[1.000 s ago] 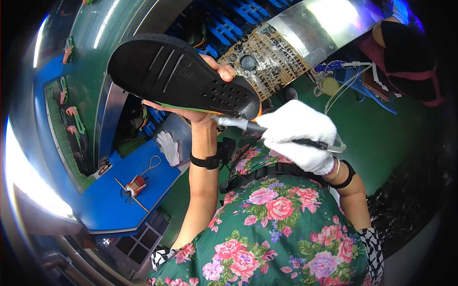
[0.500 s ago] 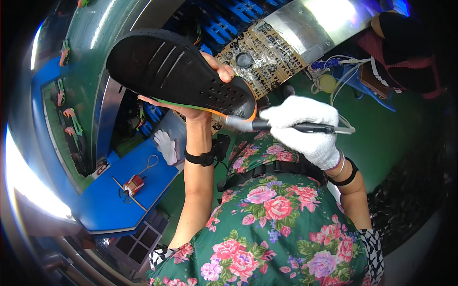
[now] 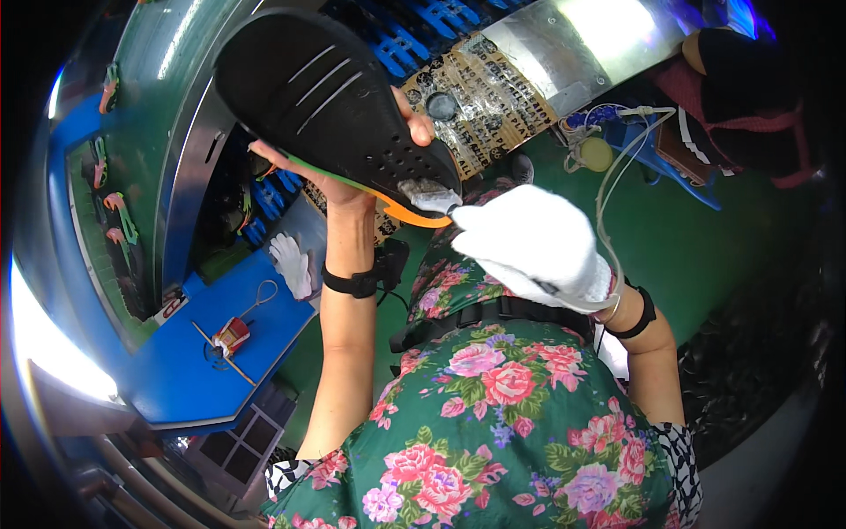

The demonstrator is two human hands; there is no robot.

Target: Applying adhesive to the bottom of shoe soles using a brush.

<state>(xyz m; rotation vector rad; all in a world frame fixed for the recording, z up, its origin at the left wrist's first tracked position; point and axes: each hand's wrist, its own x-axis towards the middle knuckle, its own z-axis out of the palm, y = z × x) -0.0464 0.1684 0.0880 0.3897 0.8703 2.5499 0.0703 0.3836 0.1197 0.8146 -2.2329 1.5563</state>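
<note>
While the blue bench (image 3: 167,375) sits off to my left, with a red-and-white thing (image 3: 232,337) on it and a loose white glove (image 3: 291,264) near its far end, the black sole (image 3: 342,119) is up in the air before me, wide end up-left, narrow end down-right. My bare left hand (image 3: 346,189) has it, fingers closed round the waist, thumb over one edge, fingertips past the other. Should be light, likely rubber or foam: bendy, springy, not fragile. Could be slick if wet; can't tell. Best hold is by the edges at the waist, off the face; the wide end may tip it one-handed. Rightward, the brush (image 3: 429,196) has its pale flat tip at the narrow end, by the holes; tip looks soft, so light pressure. Taped cardboard (image 3: 498,93) lies behind. My white-gloved right hand (image 3: 538,247) has fingers curled tight on the brush's handle, mostly hidden, exact grip unclear; I'd hold it pen-style, near the tip. A thin pale tube (image 3: 603,196) hangs beside the glove, might drag.
</note>
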